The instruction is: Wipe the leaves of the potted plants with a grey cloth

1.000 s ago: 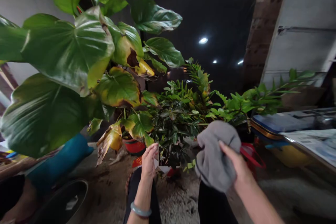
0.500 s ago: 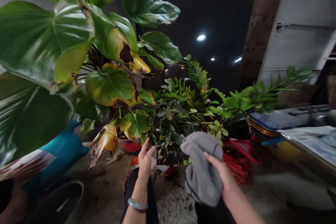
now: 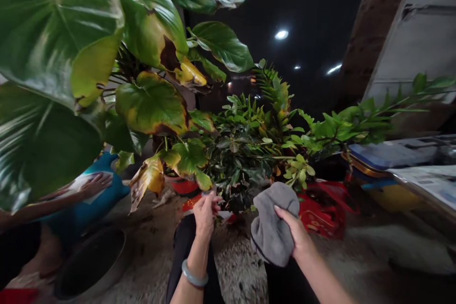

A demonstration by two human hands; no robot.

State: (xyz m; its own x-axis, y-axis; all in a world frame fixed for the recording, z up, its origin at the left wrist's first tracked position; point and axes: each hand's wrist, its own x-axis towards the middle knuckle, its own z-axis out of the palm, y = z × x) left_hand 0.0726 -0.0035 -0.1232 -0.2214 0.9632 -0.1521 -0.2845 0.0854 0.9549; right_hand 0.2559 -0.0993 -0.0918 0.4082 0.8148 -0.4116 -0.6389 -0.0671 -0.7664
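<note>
A grey cloth (image 3: 272,232), bunched up, is in my right hand (image 3: 297,230); the thumb presses on its front and the other fingers are hidden behind it. My left hand (image 3: 204,211), a pale bangle on its wrist, is just below a yellow-tipped leaf (image 3: 204,179) of the potted plants. Its fingers are half bent and a little apart, and I see nothing held in them. Dark-green foliage (image 3: 237,166) stands in front of both hands. To the upper left spread large glossy leaves (image 3: 153,109), several yellowed and browned at the edges.
A red basket (image 3: 322,213) sits right of the cloth. Newspaper (image 3: 427,180) covers a surface at the far right. At left, another person's hand (image 3: 98,184) rests on a blue object (image 3: 116,190) above a dark basin (image 3: 92,261). A red pot (image 3: 181,185) stands behind my left hand.
My left hand's fingers have gone from stretched upward to half bent. My right hand still grips the cloth, now held more compactly. The view has shifted slightly down and left.
</note>
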